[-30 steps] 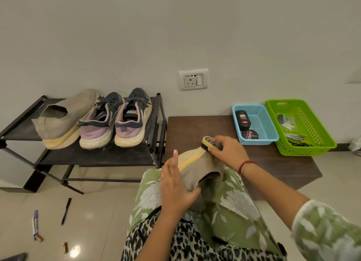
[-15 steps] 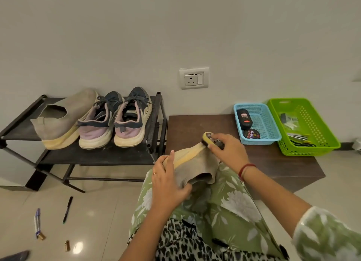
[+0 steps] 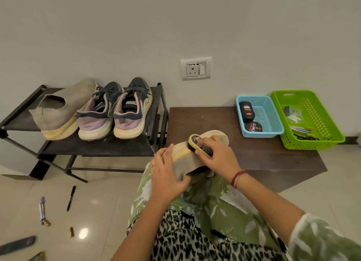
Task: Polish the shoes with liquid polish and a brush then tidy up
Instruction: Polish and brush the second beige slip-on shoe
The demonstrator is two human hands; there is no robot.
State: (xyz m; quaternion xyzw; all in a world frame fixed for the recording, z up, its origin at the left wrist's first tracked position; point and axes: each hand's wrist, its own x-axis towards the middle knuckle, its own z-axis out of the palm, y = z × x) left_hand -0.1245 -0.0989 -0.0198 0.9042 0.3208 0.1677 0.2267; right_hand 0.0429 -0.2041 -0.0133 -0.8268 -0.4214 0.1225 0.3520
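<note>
Pale wall and glossy floor tiles surround a dark wooden bench [image 3: 254, 155]. Over its front left corner, above the person's lap, the left hand [image 3: 167, 179] clamps its fingers around the heel of a beige shoe [image 3: 187, 159]. The right hand [image 3: 215, 156] closes its fingers on a yellow brush [image 3: 197, 142] pressed against the shoe's sole edge. A black polish bottle [image 3: 247, 112] lies in the blue basket [image 3: 273, 131] at the bench's back right.

The right hand [image 3: 218, 155] covered most of the brush [image 3: 197, 142], bristles hidden. Dark thing [image 3: 17, 244] at lower left got cut off by the edge. Green basket [image 3: 322, 141] contents were too small to tell.
</note>
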